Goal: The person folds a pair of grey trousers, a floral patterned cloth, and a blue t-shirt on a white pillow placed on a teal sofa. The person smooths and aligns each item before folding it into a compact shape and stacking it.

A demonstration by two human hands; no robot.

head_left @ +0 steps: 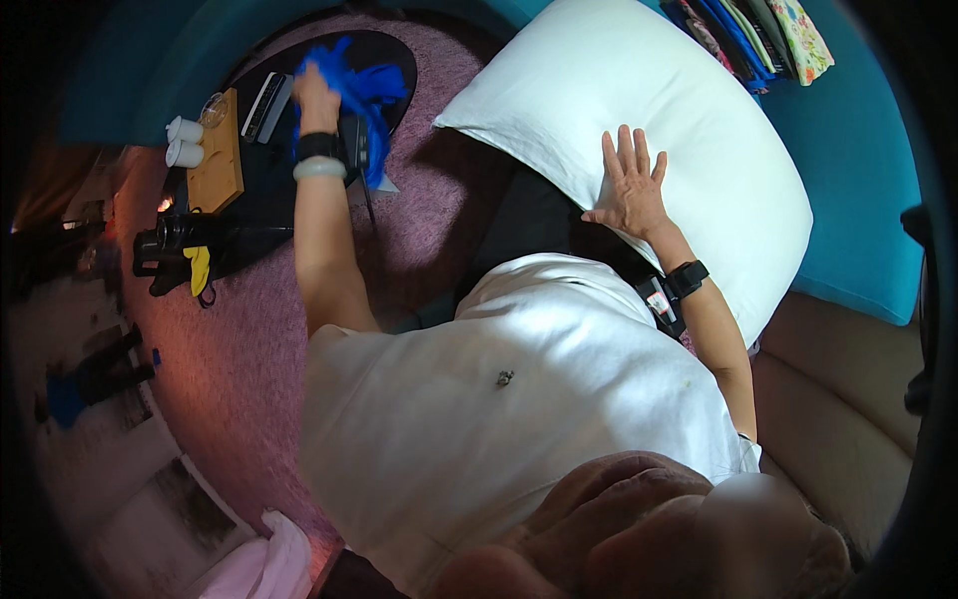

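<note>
- Left hand looks closed on a bunched blue cloth over the dark tabletop; right hand is spread flat, holding nothing, palm down on the big white pillow. Hands are well apart.
- Pillow's soft, so if weight goes onto that right palm it could sink or skid — bye-bye balance, with the left arm stretched out like that.
- Cloth has loose ends hanging past the tabletop edge. A careless swipe could snag the grey device right beside that hand.
- Further left, the white cups sit by the wooden tray — a wide sweep might knock them over.
- Folded clothes lie near the pillow; shoving it could topple them.
</note>
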